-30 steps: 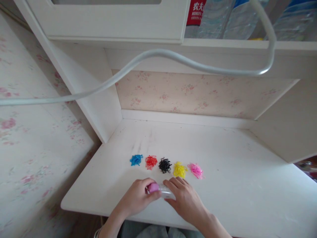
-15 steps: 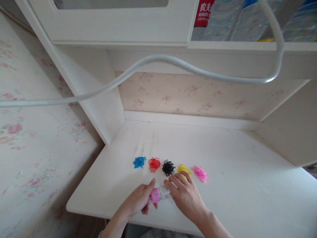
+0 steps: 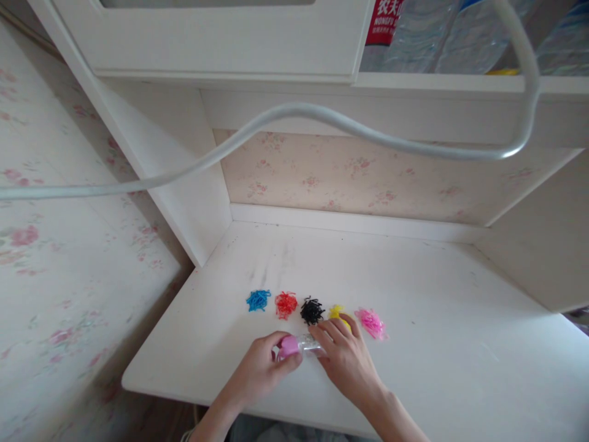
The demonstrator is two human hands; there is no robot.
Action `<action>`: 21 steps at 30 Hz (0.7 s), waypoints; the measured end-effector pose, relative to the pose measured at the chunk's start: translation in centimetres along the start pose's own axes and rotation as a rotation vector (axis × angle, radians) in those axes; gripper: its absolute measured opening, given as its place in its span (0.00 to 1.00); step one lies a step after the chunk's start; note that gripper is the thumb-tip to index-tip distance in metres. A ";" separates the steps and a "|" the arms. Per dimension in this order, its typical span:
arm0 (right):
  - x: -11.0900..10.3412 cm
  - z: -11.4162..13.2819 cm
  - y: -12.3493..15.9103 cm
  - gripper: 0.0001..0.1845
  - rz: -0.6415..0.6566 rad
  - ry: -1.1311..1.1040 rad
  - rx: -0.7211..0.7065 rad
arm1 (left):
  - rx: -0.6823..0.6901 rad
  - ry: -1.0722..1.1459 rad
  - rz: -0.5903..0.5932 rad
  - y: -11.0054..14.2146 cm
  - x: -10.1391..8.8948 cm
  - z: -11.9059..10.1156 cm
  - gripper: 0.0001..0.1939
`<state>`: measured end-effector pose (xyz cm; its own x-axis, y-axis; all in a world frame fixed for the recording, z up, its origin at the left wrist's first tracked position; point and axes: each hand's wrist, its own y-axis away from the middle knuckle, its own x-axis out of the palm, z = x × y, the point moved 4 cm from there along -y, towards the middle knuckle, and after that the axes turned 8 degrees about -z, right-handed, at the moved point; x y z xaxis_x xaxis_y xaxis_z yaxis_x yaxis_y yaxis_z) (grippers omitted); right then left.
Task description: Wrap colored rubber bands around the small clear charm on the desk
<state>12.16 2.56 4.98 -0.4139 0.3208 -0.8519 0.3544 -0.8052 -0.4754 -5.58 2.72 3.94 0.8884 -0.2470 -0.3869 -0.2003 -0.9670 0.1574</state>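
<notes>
A small clear bottle (image 3: 307,344) lies sideways between my two hands, just above the desk. My left hand (image 3: 267,363) pinches its pink cap (image 3: 288,347) between thumb and fingers. The clear body is gripped by my right hand (image 3: 344,353), whose fingers cover the far end. Beyond the hands runs a row of loose piles that look like small rubber bands: blue (image 3: 258,300), red (image 3: 286,305), black (image 3: 312,311), yellow (image 3: 337,311) and pink (image 3: 370,323). My right fingers partly hide the yellow pile.
The white desk (image 3: 437,368) has a rounded left corner and a raised back strip. A thick white cable or tube (image 3: 294,110) crosses the view above it. Overhead, a shelf holds wrapped plastic bottles (image 3: 423,37). Side panels and flowered wallpaper (image 3: 322,169) enclose the space.
My left hand has turned and re-gripped the pink cap, its thumb now on the near side. The bottle sits slightly higher and more level in view. The piles stay put.
</notes>
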 end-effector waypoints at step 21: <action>-1.1 -4.6 0.7 0.22 -0.144 0.060 0.292 | -0.317 0.450 0.011 0.8 0.7 2.4 0.24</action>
<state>16.69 3.98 4.58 -0.3887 0.4635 -0.7963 0.0366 -0.8558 -0.5160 -6.13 1.65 1.60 0.9898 -0.1386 0.0324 -0.1382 -0.8809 0.4526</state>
